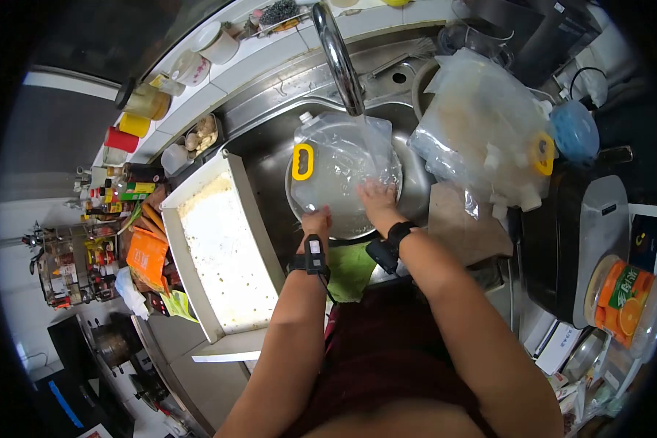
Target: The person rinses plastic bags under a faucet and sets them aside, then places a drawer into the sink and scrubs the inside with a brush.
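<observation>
A clear plastic spouted bag [328,164] with a yellow carry handle [302,161] lies in a round metal basin [293,201] inside the sink. Water runs from the chrome faucet [337,58] onto the bag's right side. My left hand [316,220] is closed at the bag's lower left edge, its fingertips partly hidden. My right hand [378,198] lies on the wet bag near the stream, fingers stretched out. Both wrists wear dark straps with small devices.
A white drawer-like tray [259,241] with specks inside stands left of the sink. Another clear bag with a yellow handle [474,124] lies on the right, above a brown board [463,226]. A green cloth [350,271] hangs at the sink's front edge. Jars [215,44] line the ledge.
</observation>
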A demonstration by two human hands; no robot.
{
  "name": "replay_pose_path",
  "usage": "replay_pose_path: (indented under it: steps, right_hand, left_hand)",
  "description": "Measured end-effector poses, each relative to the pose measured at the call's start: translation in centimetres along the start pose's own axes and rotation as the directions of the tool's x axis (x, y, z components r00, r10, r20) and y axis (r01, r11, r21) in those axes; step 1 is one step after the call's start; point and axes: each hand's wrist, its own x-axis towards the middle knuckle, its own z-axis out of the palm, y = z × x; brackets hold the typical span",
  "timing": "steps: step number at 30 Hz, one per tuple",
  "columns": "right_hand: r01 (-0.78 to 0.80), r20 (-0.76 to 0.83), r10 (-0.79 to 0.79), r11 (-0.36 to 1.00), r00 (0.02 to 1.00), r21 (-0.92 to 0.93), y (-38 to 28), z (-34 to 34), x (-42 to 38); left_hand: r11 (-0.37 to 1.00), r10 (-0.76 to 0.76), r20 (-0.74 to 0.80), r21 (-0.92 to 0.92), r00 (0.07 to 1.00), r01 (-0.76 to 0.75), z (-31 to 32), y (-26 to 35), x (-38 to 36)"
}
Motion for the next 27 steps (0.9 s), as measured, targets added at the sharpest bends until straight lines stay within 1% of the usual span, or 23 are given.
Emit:
replay_pose_path:
  steps: [1,2,3,4,5,7,8,9,10,11,12,13,15,16,17,18,19,21,22,24,25,26,27]
  right_hand:
    - [-0.010,0.014,0.010,1.000,1.000,0.023,0.0,-0.2,0.3]
    - [-0.018,0.033,0.017,0.999,0.999,0.046,-0.1,-0.2,0.3]
    - [-0.026,0.053,0.022,0.997,0.998,0.068,-0.1,0.0,0.4]
    - [0.001,-0.026,-0.004,0.995,1.000,-0.101,-0.1,0.4,0.9]
    - [0.003,0.074,0.000,0.999,0.997,-0.038,0.1,0.1,1.7]
    - [-0.017,0.269,-0.008,0.996,0.963,0.090,0.2,-0.6,2.8]
    - [0.018,0.209,-0.044,0.992,0.977,0.128,-0.1,-0.9,2.7]
    - [0.054,0.149,-0.079,0.985,0.986,0.162,-0.5,-1.7,1.9]
    - [0.093,0.087,-0.112,0.977,0.990,0.194,-0.9,-2.1,1.2]
    - [0.097,-0.035,-0.093,0.984,0.995,0.152,-1.1,-2.0,0.8]
    - [0.148,-0.080,-0.135,0.971,0.988,0.189,-1.3,-3.3,-0.4]
    - [0.200,-0.126,-0.175,0.954,0.976,0.224,-1.6,-5.2,-1.9]
    - [0.228,-0.214,-0.175,0.940,0.961,0.256,-2.9,-5.5,-3.0]
    - [0.243,-0.261,-0.172,0.932,0.950,0.270,-3.6,-5.8,-3.3]
    - [0.261,-0.289,-0.176,0.921,0.941,0.290,-4.2,-6.4,-3.9]
    - [0.278,-0.317,-0.177,0.909,0.932,0.309,-4.9,-7.3,-4.6]
    - [0.295,-0.344,-0.178,0.897,0.922,0.328,-5.5,-8.3,-5.3]
    - [0.277,-0.363,-0.125,0.872,0.923,0.404,-6.8,-10.1,-6.6]
    - [0.270,-0.373,-0.100,0.857,0.922,0.438,-7.4,-11.1,-7.1]
    - [0.332,-0.433,-0.112,0.815,0.895,0.475,-8.4,-13.1,-8.2]
    - [0.362,-0.463,-0.114,0.792,0.879,0.492,-8.8,-14.1,-8.8]
    - [0.391,-0.494,-0.096,0.747,0.864,0.538,-9.0,-15.0,-9.3]
    - [0.394,-0.489,-0.100,0.737,0.867,0.549,-9.0,-15.8,-9.9]
  left_hand:
    - [0.979,0.122,-0.014,0.165,0.992,-0.118,0.2,-1.6,2.1]
    - [0.946,0.180,-0.021,0.279,0.983,-0.167,0.8,-2.0,2.4]
    - [0.975,0.078,-0.124,0.215,0.989,-0.050,2.1,-0.6,0.8]
    - [0.991,-0.053,-0.249,0.105,0.967,0.081,3.5,1.7,-1.8]
    - [0.983,-0.171,-0.357,-0.004,0.918,0.182,4.8,3.6,-3.9]
    - [0.974,-0.228,-0.434,-0.105,0.872,0.203,6.0,5.5,-5.9]
    - [0.968,-0.240,-0.454,-0.176,0.858,0.177,6.2,5.5,-6.1]
    - [0.964,-0.151,-0.338,-0.259,0.929,0.063,4.3,2.6,-2.2]
    - [0.928,-0.056,-0.209,-0.372,0.976,-0.027,2.5,-0.4,1.7]
    - [0.868,0.038,-0.079,-0.492,0.996,-0.072,0.7,-3.2,5.4]
    - [0.950,0.096,-0.357,-0.245,0.929,-0.192,2.9,1.1,-0.3]
    - [0.942,0.084,-0.284,-0.290,0.955,-0.169,2.5,2.9,-1.6]
    - [0.922,0.070,-0.133,-0.369,0.989,-0.115,1.1,5.5,-2.8]
    - [0.823,0.112,-0.012,-0.559,0.994,-0.099,1.1,7.0,-4.3]
    - [0.692,0.176,0.099,-0.720,0.979,-0.051,0.9,8.5,-6.0]
    - [0.538,0.258,0.194,-0.843,0.946,0.026,0.8,9.5,-7.1]
    - [0.460,0.346,0.253,-0.885,0.903,0.072,0.5,10.0,-7.6]
    - [0.304,0.522,0.331,-0.933,0.786,0.191,0.0,10.5,-8.4]
    - [0.338,0.544,0.331,-0.927,0.771,0.160,-0.2,10.4,-8.3]
    - [0.581,0.422,0.332,-0.813,0.843,0.030,0.2,10.4,-8.0]
    - [0.690,0.362,0.317,-0.723,0.877,-0.023,0.5,10.1,-7.7]
    - [0.830,0.274,0.315,-0.554,0.909,-0.058,0.7,9.5,-7.4]
    - [0.834,0.260,0.341,-0.551,0.904,-0.032,0.8,9.2,-7.0]
